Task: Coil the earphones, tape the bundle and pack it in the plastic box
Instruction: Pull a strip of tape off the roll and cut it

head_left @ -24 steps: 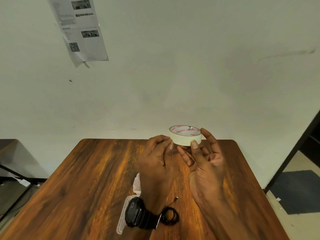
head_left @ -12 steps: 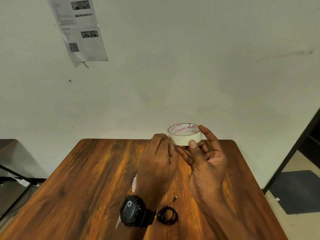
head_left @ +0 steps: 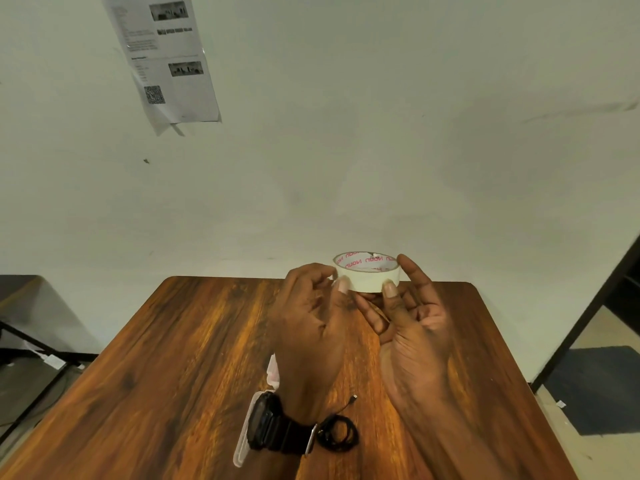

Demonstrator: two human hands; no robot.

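A roll of cream masking tape (head_left: 367,276) with red print inside its core is held up above the far part of the wooden table (head_left: 180,358). My right hand (head_left: 408,327) grips the roll between thumb and fingers. My left hand (head_left: 311,317), wearing a black watch, has its fingertips at the roll's left side, pinching at the tape. The black earphones (head_left: 337,433) lie coiled on the table under my left wrist, with the plug end sticking out. The clear plastic box (head_left: 247,431) sits mostly hidden beneath my left forearm.
A white wall rises right behind the table's far edge, with a printed sheet (head_left: 162,57) taped up at the top left. A dark table leg and frame (head_left: 34,348) stand to the left. A black post (head_left: 588,306) and dark floor mat (head_left: 595,386) are on the right.
Both hands have stayed raised with the tape roll, shifting slightly. My left fingers have closed in on the roll's left edge. The earphones have not moved.
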